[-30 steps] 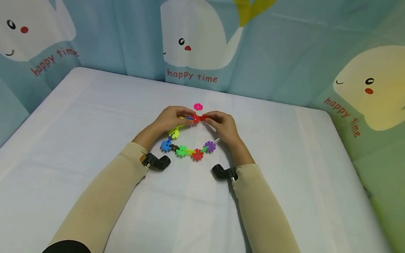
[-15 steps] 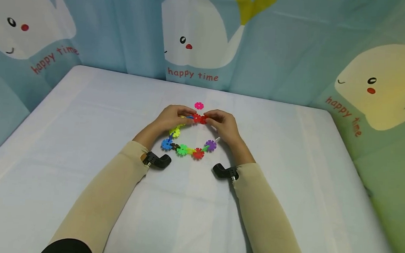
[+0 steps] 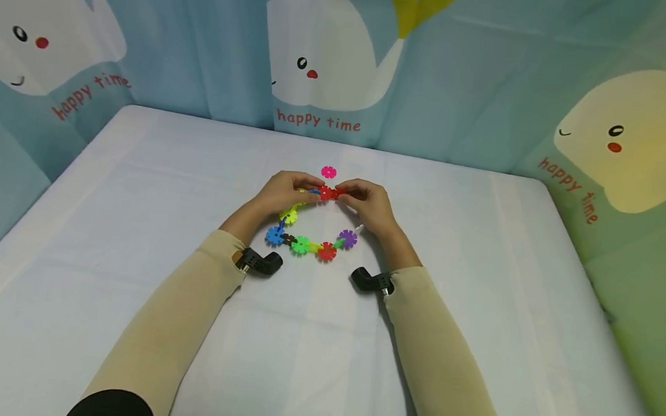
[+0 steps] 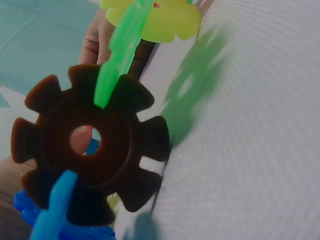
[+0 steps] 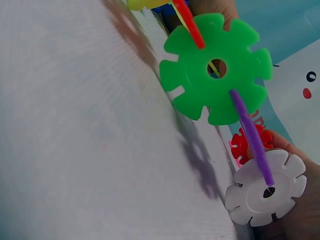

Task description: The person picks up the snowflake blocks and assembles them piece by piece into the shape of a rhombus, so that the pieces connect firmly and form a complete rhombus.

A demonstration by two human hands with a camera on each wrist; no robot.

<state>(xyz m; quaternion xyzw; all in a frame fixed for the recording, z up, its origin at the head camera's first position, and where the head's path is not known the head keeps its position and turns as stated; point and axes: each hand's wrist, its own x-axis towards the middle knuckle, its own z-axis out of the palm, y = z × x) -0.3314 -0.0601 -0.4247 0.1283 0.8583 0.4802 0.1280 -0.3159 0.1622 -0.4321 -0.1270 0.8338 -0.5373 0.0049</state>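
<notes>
A chain of colored snowflake discs curves across the table between my hands in the head view. My left hand (image 3: 280, 192) pinches a red disc (image 3: 325, 193) at the chain's far end. Opposite it, my right hand (image 3: 369, 205) pinches another red disc (image 3: 337, 194), right up against the first. The brown disc (image 4: 55, 120) fills much of the left wrist view, with a green disc (image 4: 120, 55) and a light blue disc (image 4: 54, 205) slotted into its edge. Seen from the right wrist, a green disc (image 5: 192, 75), a purple disc (image 5: 254, 137) and a white disc (image 5: 250, 200) are linked in line.
A loose pink disc (image 3: 329, 172) lies on the white tablecloth (image 3: 452, 228) just beyond the hands. Behind the table hangs a blue curtain (image 3: 466, 89) printed with whales. Near the front of the chain are a blue disc (image 3: 275, 235) and a red disc (image 3: 327, 252).
Both hands stay nearly in place with their red discs. The right hand's disc tilts slightly against the left one. The whole view shifts a little with the head.
</notes>
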